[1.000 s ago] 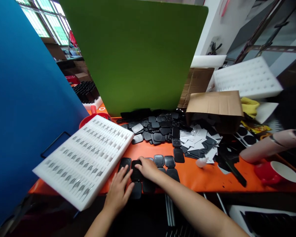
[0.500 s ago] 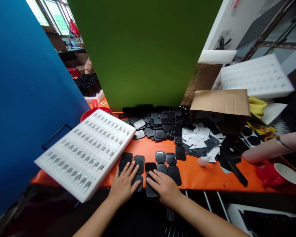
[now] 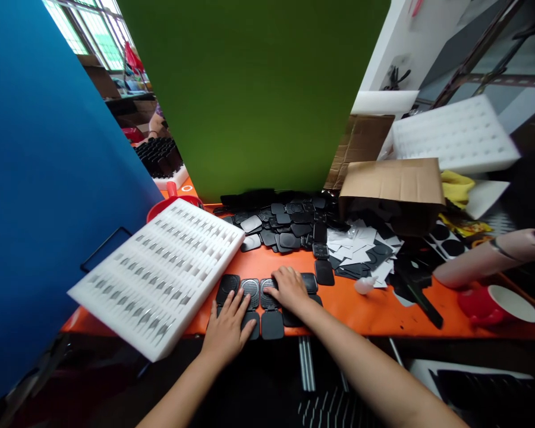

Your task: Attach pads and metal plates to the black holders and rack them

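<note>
A row of flat black hinged cases (image 3: 251, 293) lies open along the near edge of the orange table (image 3: 352, 309). My left hand (image 3: 226, 326) rests flat on the leftmost cases, fingers spread. My right hand (image 3: 289, 289) lies palm down over the cases in the middle of the row, fingers slightly curled, covering two of them. Neither hand lifts anything. A heap of more black cases (image 3: 285, 226) sits further back against the green screen (image 3: 254, 89).
A white foam tray (image 3: 160, 273) with slotted rows lies tilted at the left over a red bowl (image 3: 164, 205). White paper squares (image 3: 361, 249), a cardboard box (image 3: 392, 184), a pink roll (image 3: 490, 258) and a red cup (image 3: 494, 303) crowd the right. A blue panel (image 3: 40, 166) walls the left.
My right hand has moved away from the table edge, up onto the middle cases. The cases under it are now lined up beside the left ones. My left hand stayed put.
</note>
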### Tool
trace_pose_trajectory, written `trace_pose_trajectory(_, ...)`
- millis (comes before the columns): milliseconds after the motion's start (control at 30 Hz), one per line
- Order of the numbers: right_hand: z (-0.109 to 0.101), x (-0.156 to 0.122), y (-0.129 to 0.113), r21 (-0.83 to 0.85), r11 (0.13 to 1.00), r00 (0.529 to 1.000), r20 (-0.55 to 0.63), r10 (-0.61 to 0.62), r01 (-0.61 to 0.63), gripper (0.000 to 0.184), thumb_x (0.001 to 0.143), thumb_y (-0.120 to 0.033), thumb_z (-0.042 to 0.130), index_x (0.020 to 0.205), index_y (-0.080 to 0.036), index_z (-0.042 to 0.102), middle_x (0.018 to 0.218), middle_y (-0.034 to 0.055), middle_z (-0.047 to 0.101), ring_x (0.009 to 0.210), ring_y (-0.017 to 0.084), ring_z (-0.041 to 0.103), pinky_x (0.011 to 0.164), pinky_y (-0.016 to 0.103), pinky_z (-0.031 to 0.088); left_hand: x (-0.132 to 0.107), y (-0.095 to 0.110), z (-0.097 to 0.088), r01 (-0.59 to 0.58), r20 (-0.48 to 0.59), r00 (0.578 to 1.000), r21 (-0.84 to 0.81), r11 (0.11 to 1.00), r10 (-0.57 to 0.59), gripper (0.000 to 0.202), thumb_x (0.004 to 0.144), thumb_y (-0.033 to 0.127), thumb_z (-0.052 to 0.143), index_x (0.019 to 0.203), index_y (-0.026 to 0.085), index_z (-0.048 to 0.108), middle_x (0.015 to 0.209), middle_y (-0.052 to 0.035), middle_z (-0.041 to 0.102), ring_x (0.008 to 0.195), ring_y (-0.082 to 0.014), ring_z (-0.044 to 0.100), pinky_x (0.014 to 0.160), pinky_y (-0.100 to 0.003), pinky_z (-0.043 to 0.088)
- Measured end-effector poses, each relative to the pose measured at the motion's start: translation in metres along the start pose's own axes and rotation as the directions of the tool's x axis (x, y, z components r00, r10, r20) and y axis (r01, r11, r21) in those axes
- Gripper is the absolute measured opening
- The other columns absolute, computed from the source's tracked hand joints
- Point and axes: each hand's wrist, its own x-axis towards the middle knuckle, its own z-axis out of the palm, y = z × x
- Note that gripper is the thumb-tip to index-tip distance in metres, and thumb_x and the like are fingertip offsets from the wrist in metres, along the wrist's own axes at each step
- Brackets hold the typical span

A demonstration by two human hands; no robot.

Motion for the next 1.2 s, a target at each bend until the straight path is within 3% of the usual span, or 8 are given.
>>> trace_pose_trajectory(133,-0.005,-0.031,0.006,-0.008,1.0,0.999,-0.044,0.002,-0.002,0.046,0.081,-0.049,0.04,0.118,-0.021,0.045,0.118,0.0098,0.048,0.111,0.023,0.038,0.093,0.038,0.027,0.009,0.017,-0.006,-0.091,-0.026,0.996,-0.025,0.995,0.091,0.058,0.083,0.051,0.029,0.135,0.028,0.017,0.142,-0.0025,0.016,0.128,-0.0257,0.015,0.1,-0.052,0.007)
trace_pose_trajectory(300,-0.006,-0.085,0.037,0.009,0.969,0.949,0.199,-0.243,0.247,0.083,0.065,-0.062,0.05,0.134,-0.024,0.022,0.142,0.0079,0.016,0.128,0.029,0.012,0.101,0.049,0.008,0.022,0.031,-0.003,-0.254,0.011,0.967,-0.074,0.964,0.256,0.066,0.078,0.059,0.031,0.135,0.029,0.014,0.141,-0.0037,0.019,0.127,-0.0281,0.019,0.099,-0.053,0.007)
trace_pose_trajectory(433,-0.017,-0.109,0.052,0.041,0.938,0.915,0.213,-0.344,0.343,0.071,0.069,-0.035,0.058,0.132,-0.025,0.027,0.14,0.0069,0.022,0.127,0.027,0.018,0.101,0.048,0.013,0.025,0.028,0.003,-0.275,0.02,0.961,-0.077,0.958,0.277,0.066,0.077,0.061,0.03,0.134,0.032,0.013,0.141,-0.0019,0.019,0.126,-0.0277,0.021,0.099,-0.052,0.006)
trace_pose_trajectory(667,-0.066,-0.068,0.06,0.435,0.897,0.993,0.036,-0.11,0.084,0.027,0.081,-0.033,0.046,0.104,-0.023,0.055,0.096,0.0022,0.063,0.084,0.015,0.057,0.074,0.025,0.043,0.024,0.032,0.002,-0.248,0.008,0.968,-0.077,0.966,0.249,0.065,0.078,0.059,0.032,0.134,0.032,0.015,0.141,-0.0016,0.021,0.127,-0.028,0.02,0.099,-0.053,0.004)
trace_pose_trajectory(800,-0.047,-0.019,0.064,0.319,0.948,0.966,0.237,-0.106,0.025,0.031,0.07,-0.043,0.059,0.092,-0.02,0.061,0.09,0.0037,0.063,0.085,0.019,0.055,0.074,0.028,0.041,0.025,0.033,-0.003,-0.253,0.021,0.966,-0.084,0.964,0.256,0.065,0.078,0.059,0.033,0.134,0.031,0.016,0.141,-0.002,0.022,0.127,-0.0278,0.02,0.1,-0.052,0.006)
trace_pose_trajectory(900,-0.032,-0.005,0.061,0.156,0.987,0.984,0.17,-0.059,0.032,0.038,0.067,-0.046,0.061,0.096,-0.02,0.06,0.097,0.0062,0.06,0.096,0.022,0.049,0.083,0.034,0.036,0.025,0.031,-0.005,-0.253,0.033,0.966,-0.081,0.964,0.257,0.064,0.078,0.059,0.033,0.134,0.031,0.016,0.141,-0.0018,0.021,0.127,-0.0278,0.02,0.1,-0.052,0.008)
trace_pose_trajectory(1033,-0.029,-0.029,0.064,0.114,0.993,0.999,0.036,-0.013,0.009,0.047,0.073,-0.046,0.054,0.114,-0.022,0.049,0.114,0.0077,0.052,0.108,0.021,0.042,0.091,0.036,0.031,0.026,0.034,-0.006,-0.229,0.05,0.971,-0.082,0.97,0.233,0.064,0.078,0.059,0.033,0.134,0.032,0.017,0.141,-0.0016,0.021,0.126,-0.0289,0.021,0.099,-0.054,0.01)
trace_pose_trajectory(1200,-0.028,-0.097,0.086,0.08,0.991,0.969,0.214,-0.125,0.11,0.087,0.06,-0.05,0.064,0.133,-0.026,0.023,0.142,0.0076,0.015,0.128,0.027,0.011,0.102,0.047,0.011,0.04,0.06,-0.005,-0.244,0.032,0.968,-0.103,0.964,0.248,0.064,0.079,0.056,0.035,0.134,0.031,0.016,0.142,-0.0026,0.017,0.128,-0.0295,0.015,0.098,-0.056,0.006)
